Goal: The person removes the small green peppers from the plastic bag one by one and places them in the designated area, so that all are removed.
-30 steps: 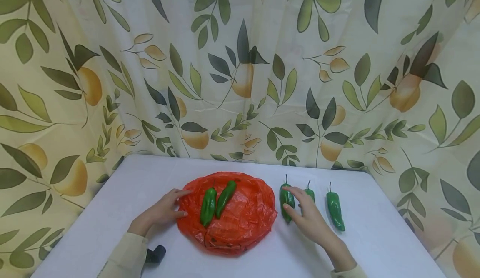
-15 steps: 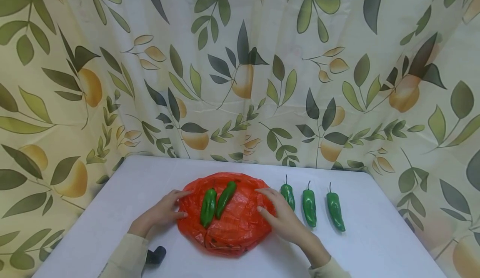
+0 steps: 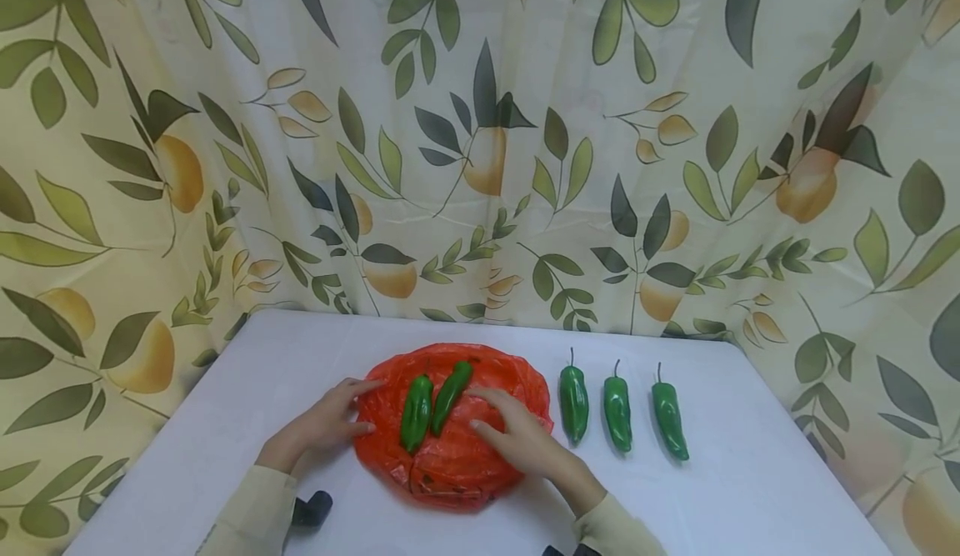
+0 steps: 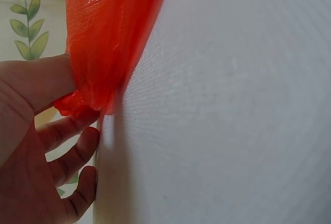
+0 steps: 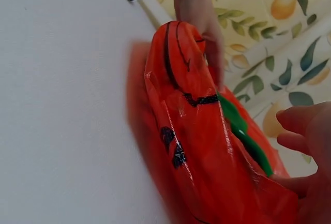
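A round, rolled-down red plastic bag (image 3: pixel 495 452) lies on the table with two green peppers inside it. The left pepper (image 3: pixel 417 414) and the slanted right one (image 3: pixel 452 398) lie close together. My left hand (image 3: pixel 326 416) grips the bag's left edge; in the left wrist view red plastic (image 4: pixel 106 32) sits between thumb and index finger, while the thumb's tip is hidden. Over the bag's right half hovers my right hand (image 3: pixel 517 439), fingers relaxed and apart, holding nothing, close to the slanted pepper. In the right wrist view a green pepper (image 5: pixel 243 128) shows behind the bag's rolled rim.
Three more green peppers stand in a row right of the bag: one near it (image 3: pixel 573 404), a middle one (image 3: pixel 617 413) and an outer one (image 3: pixel 670 419). The white table (image 3: pixel 300 348) ends at a leaf-and-fruit patterned curtain (image 3: pixel 555 156). Black gear (image 3: pixel 311 510) shows at my left wrist.
My right hand has moved left, away from the nearest pepper in the row and over the bag, carrying nothing. The left hand has stayed at the bag's edge.
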Available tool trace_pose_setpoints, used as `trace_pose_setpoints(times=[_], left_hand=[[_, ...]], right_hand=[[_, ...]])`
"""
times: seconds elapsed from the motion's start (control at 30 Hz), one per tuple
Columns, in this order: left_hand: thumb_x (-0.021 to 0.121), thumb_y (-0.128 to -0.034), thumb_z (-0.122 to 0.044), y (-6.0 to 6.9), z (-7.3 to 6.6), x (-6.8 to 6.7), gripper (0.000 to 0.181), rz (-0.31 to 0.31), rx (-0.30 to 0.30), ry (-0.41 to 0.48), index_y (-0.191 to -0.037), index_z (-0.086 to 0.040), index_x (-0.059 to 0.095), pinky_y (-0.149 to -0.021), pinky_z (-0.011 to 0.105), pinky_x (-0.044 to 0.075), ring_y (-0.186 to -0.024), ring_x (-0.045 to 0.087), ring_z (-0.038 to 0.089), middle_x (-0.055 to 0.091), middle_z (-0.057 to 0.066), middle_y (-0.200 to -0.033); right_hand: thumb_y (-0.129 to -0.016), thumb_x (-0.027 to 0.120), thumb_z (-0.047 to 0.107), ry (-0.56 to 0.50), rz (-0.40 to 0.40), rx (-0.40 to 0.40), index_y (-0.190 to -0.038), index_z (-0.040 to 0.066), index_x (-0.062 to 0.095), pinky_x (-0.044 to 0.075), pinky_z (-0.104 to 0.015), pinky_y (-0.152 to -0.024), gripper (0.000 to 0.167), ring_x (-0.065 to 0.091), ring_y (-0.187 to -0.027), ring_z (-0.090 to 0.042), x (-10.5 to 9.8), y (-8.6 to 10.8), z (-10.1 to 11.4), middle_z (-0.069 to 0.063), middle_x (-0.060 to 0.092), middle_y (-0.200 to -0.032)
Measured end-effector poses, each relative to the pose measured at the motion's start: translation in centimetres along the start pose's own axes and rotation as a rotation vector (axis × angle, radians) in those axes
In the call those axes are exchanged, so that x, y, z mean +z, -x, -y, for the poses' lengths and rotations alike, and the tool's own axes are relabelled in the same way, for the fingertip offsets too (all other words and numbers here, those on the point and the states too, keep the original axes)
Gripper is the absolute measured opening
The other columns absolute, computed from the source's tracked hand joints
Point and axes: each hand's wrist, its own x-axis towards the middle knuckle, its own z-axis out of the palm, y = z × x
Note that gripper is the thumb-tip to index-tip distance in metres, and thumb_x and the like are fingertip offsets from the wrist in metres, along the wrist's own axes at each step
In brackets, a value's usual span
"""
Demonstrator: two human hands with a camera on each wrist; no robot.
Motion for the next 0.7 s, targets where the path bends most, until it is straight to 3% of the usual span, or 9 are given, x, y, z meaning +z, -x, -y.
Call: trace_pose_setpoints(times=[0.33,0.57,0.7], left_hand=[[0.082,-0.0844,-0.022,-0.2,0.3,0.1,0.070,0.004,0.008,-0.001,-0.147,-0.022,0.052,-0.102,0.056,0.054,-0.130,0.053,0.033,0.053,0.010,-0.141],[0.081,-0.0848,-0.021,-0.2,0.2,0.1,0.069,0.000,0.004,0.000,-0.147,-0.022,0.052,-0.103,0.056,0.053,-0.130,0.054,0.033,0.053,0.011,-0.141],[0.081,-0.0846,-0.021,-0.1,-0.1,0.0,0.069,0.002,0.001,0.007,-0.147,-0.022,0.052,-0.103,0.057,0.053,-0.131,0.053,0.034,0.052,0.011,-0.142]], right_hand=[[-0.102,0.059,0.027,0.011,0.044,-0.010,-0.151,0.018,0.046,0.037,-0.068,-0.114,0.051,0.039,-0.147,-0.040,1.7,-2.1,-0.4,-0.013,0.046,-0.155],[-0.100,0.063,0.022,0.074,0.024,0.036,-0.150,0.019,0.049,0.049,-0.065,-0.104,0.053,0.042,-0.142,-0.041,3.0,-3.3,0.3,-0.019,0.043,-0.156],[-0.100,0.064,0.025,0.126,0.008,0.070,-0.149,0.021,0.051,0.048,-0.065,-0.105,0.051,0.045,-0.139,-0.040,3.4,-3.7,0.5,-0.019,0.045,-0.155]])
